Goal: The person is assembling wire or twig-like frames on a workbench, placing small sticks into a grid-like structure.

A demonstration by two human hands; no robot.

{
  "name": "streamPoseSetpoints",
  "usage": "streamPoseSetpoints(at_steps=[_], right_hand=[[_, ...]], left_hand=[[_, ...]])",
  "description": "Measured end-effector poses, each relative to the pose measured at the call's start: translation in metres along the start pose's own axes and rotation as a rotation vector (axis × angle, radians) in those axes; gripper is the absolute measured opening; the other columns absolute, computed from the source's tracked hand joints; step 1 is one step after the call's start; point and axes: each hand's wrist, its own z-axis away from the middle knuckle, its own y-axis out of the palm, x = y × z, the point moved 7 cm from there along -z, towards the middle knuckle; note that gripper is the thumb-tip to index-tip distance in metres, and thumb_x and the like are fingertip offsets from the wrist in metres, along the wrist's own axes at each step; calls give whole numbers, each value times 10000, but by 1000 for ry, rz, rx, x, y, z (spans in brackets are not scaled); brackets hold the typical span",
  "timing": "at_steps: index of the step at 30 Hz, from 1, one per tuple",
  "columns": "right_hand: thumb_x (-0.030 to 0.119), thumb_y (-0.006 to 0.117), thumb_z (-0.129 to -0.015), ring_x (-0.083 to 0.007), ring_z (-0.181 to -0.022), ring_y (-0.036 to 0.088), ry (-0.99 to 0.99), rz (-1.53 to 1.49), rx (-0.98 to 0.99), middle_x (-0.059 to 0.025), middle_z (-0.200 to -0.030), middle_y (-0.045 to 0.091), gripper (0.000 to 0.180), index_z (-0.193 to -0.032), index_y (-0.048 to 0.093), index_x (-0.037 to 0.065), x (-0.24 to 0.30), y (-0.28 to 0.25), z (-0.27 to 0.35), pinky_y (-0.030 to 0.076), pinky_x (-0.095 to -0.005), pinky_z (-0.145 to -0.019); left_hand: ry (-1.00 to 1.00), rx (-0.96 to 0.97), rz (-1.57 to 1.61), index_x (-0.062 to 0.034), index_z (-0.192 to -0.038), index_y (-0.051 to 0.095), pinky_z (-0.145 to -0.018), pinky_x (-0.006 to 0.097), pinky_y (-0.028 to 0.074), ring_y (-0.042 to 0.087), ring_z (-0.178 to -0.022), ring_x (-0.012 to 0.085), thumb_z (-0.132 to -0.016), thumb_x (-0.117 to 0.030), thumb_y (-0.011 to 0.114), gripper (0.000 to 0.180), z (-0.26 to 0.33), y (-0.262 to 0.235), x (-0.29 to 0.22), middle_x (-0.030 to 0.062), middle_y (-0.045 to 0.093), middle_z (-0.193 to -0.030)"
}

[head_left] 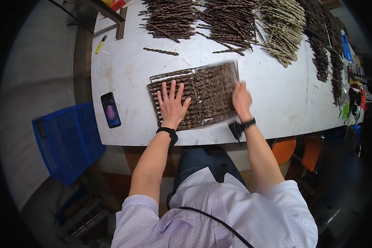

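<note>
A flat tray [202,80] packed with rows of brown twisted sticks lies on the white table [124,82] in front of me. My left hand [172,104] rests flat on its left part, fingers spread, holding nothing. My right hand [241,99] is at the tray's right edge, blurred from motion; I cannot tell whether it grips the clear cover sheet [235,68] there. Both wrists wear black bands.
Heaps of brown twisted sticks [231,22] and paler ones [283,29] cover the table's far side. A phone [110,110] lies left of the tray, a yellow-handled tool [100,44] farther back. A blue crate [66,140] stands at the left; orange stools [285,149] under the table.
</note>
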Motion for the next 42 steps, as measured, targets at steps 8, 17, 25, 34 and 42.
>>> streamPoseSetpoints(at_steps=[8,17,25,34,42], right_hand=[[426,589,-895,-427,-987,600,-222,194,41,-232,-1005,646,442,-1122,530,50,8,-38,6,457,-558,-800],[520,884,-473,-367,-1450,186,-1071,683,417,-175,-1556,232,1282,-1519,230,170,114,-5,57,237,-594,-1122],[459,880,-539,-358,-1360,328,-1049,623,373,-219,-1487,315,1201,-1500,251,109,123,-6,56,317,-537,-1072],[463,891,-513,-363,-1349,346,-1109,688,320,-231,-1428,377,1194,-1471,297,70,128,-1,63,251,-532,-1129],[466,900,-480,-347,-1294,399,-1128,716,306,-202,-1326,449,1177,-1434,344,59,143,-5,61,274,-497,-1123]], left_hand=[[-4,-21,21,-213,-1433,449,-1146,582,141,171,-1446,358,-893,-438,595,603,6,1,0,71,305,-1542],[4,-57,85,-223,-1425,460,-1148,573,148,185,-1443,345,-887,-432,604,595,0,-3,-2,57,312,-1543],[-33,-104,92,-238,-1402,490,-1146,566,167,221,-1431,339,-862,-436,624,591,4,-4,4,47,344,-1526],[-39,-114,117,-252,-1390,500,-1146,577,171,229,-1429,344,-861,-456,621,580,5,-3,5,42,350,-1521],[-35,-128,125,-256,-1376,508,-1148,579,173,223,-1430,331,-850,-448,630,574,4,-3,5,33,342,-1521]])
